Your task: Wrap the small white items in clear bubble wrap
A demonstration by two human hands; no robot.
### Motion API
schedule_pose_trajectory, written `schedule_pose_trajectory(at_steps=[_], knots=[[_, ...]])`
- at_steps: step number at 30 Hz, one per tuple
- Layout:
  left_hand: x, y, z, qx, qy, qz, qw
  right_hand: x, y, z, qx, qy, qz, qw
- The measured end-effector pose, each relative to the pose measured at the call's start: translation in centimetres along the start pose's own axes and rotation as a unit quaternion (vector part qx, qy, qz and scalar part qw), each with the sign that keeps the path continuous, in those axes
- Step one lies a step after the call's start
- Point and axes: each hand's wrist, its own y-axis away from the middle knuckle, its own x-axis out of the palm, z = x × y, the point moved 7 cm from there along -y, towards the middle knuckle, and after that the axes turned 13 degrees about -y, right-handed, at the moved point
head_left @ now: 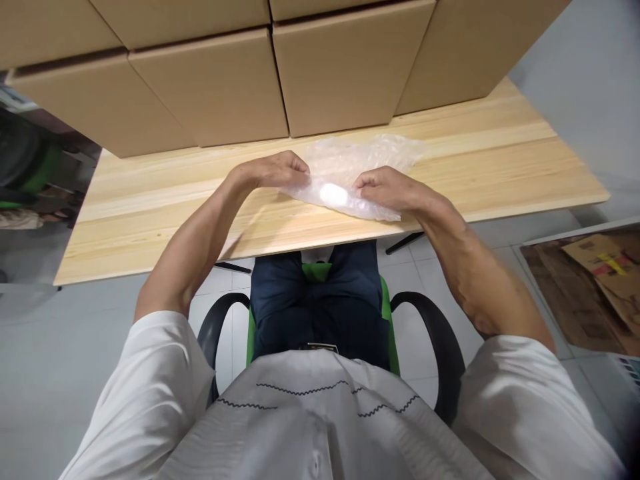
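A sheet of clear bubble wrap (pixel 360 157) lies on the wooden table (pixel 150 213), its near part folded over a small white oval object (pixel 334 194). My left hand (pixel 280 170) pinches the left edge of the wrap with curled fingers. My right hand (pixel 387 189) grips the wrap at the right of the white object, fingers curled onto the plastic. Both hands sit near the table's front edge, about a hand's width apart.
Several closed cardboard boxes (pixel 345 67) are stacked along the table's far side. I sit in a green chair with black armrests (pixel 435 333). Flattened cardboard (pixel 595 280) lies on the floor at the right.
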Motion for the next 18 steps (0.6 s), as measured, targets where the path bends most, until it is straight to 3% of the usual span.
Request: schedule_pose_trajectory(at_steps=[7,13,18], knots=[[-0.6,0.6,2.8,-0.031,0.078,-0.059,0.995,-1.3,0.5,0.3,-0.001,0.089,-0.022,0.996],[-0.3,1.2,2.8,-0.047,0.092,-0.091,0.99,-1.3,3.2,1.1,-0.037,0.101,0.008,0.994],[-0.1,1.8,2.6,-0.063,0.096,-0.121,0.986,-1.6,3.5,-0.5,-0.014,0.14,-0.113,0.984]])
